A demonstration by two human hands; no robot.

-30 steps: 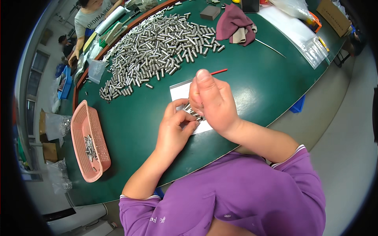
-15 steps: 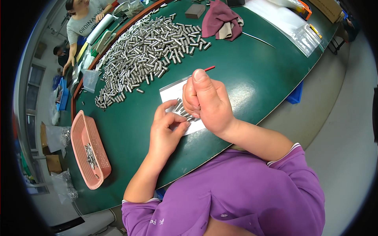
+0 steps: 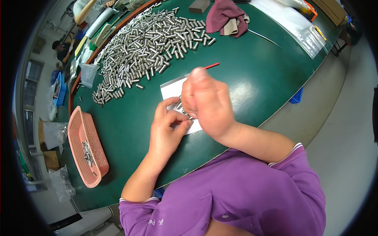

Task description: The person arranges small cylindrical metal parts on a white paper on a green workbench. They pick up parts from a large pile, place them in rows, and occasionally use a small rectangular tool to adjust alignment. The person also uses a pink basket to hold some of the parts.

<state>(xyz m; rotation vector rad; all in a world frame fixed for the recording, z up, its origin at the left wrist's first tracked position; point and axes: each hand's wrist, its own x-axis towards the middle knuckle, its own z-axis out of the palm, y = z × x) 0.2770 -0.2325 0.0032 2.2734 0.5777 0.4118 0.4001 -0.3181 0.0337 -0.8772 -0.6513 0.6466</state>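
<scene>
Red stick in right hand, fist-tight — newly blurred, left hand half-curled at pins, grip unclear

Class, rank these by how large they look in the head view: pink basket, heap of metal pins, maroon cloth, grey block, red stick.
1. Heap of metal pins
2. Pink basket
3. Maroon cloth
4. Grey block
5. Red stick, judged by its visible part

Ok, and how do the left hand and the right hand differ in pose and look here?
The left hand has bent fingers, with fingertips down by the metal pins; the right hand is curled into a fist with its thumb up. The left hand looks fairly sharp, while the right hand is blurred. Both are bare and over the white paper.
</scene>
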